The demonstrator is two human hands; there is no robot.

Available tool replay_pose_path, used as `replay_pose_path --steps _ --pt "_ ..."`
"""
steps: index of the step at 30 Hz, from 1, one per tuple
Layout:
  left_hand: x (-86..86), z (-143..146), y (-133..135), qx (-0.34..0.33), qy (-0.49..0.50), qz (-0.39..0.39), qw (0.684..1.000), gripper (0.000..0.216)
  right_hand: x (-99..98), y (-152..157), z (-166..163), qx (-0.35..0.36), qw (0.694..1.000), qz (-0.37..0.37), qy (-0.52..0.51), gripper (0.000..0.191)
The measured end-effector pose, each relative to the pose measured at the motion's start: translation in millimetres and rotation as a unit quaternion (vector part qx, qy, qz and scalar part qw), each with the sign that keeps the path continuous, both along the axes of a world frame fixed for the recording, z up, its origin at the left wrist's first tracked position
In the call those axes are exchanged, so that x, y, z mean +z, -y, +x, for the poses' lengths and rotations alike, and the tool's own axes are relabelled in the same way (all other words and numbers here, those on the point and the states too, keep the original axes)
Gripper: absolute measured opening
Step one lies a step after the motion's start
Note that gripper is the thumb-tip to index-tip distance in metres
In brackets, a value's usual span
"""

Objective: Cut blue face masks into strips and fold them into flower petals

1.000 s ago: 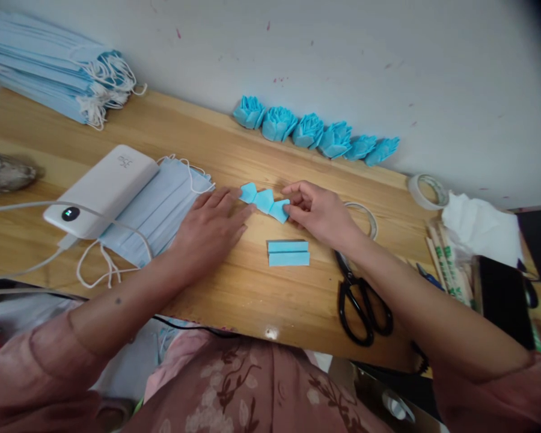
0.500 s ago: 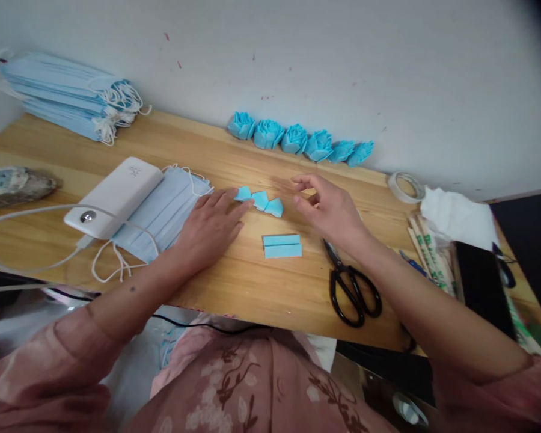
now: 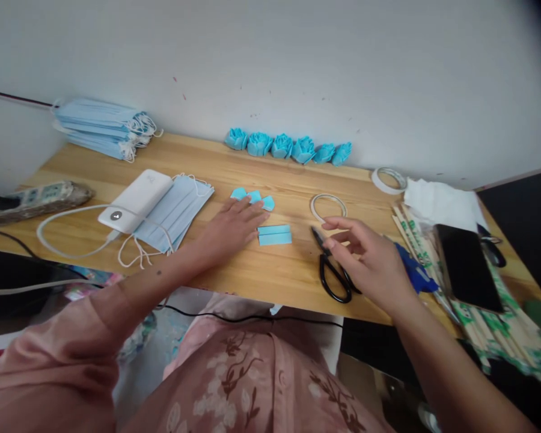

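Observation:
My left hand [image 3: 234, 227] lies flat on the table, fingers stretched out, with its fingertips at a row of small cut light-blue pieces [image 3: 254, 196]. Just right of those fingers is a flat light-blue folded strip [image 3: 275, 239]. My right hand [image 3: 365, 255] hovers over the black-handled scissors [image 3: 323, 282] and hides part of one handle. Its fingers are loosely bent and apart, with nothing visible between them. Beyond that hand lies a thin tape ring [image 3: 313, 208].
Blue fabric-like flowers [image 3: 282, 145] line the wall. To the left are a mask stack [image 3: 99, 123], a cabled white power bank [image 3: 137, 198] on masks [image 3: 180, 207], and a power strip [image 3: 54, 195]. At right lie a tape roll [image 3: 381, 183], white tissue [image 3: 446, 201], wrapped sticks [image 3: 417, 240] and a phone [image 3: 469, 264].
My right hand has come back toward me, from beside the blue pieces to over the scissors. My left hand has shifted closer to the strip. The thin tape ring now shows; the view has shifted.

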State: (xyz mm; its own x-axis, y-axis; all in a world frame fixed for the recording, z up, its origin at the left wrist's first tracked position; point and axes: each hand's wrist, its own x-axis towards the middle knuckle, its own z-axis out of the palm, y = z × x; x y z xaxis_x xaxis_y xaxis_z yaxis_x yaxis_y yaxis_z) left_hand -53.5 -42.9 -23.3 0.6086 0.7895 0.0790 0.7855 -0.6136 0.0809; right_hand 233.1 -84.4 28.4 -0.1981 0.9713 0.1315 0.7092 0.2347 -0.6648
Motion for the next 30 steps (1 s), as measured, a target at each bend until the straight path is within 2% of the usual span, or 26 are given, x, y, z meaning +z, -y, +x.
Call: replay_pose_path --steps 7,13,21,27,30 --pt "-5.5 11 -14 0.017 -0.004 0.011 1.0 0.051 -24.1 12 -14 0.116 0.986 0.094 0.073 0.02" --pt "-17.4 5 -29 0.009 0.008 -0.018 1.0 0.054 -34.6 1 -32 0.116 0.972 0.109 0.174 0.019" --pt "-16.8 0 -45 0.013 0.041 -0.028 0.999 0.05 -33.4 -14 -44 0.141 0.954 0.123 0.235 0.021" --pt "-4.1 0 -48 0.008 0.177 0.005 0.984 0.051 -37.7 -21 -50 0.144 0.934 0.128 0.302 0.018" --pt "5.4 7 -31 0.011 0.25 -0.038 0.967 0.048 -40.9 -21 -55 0.147 0.917 0.143 0.341 0.02"
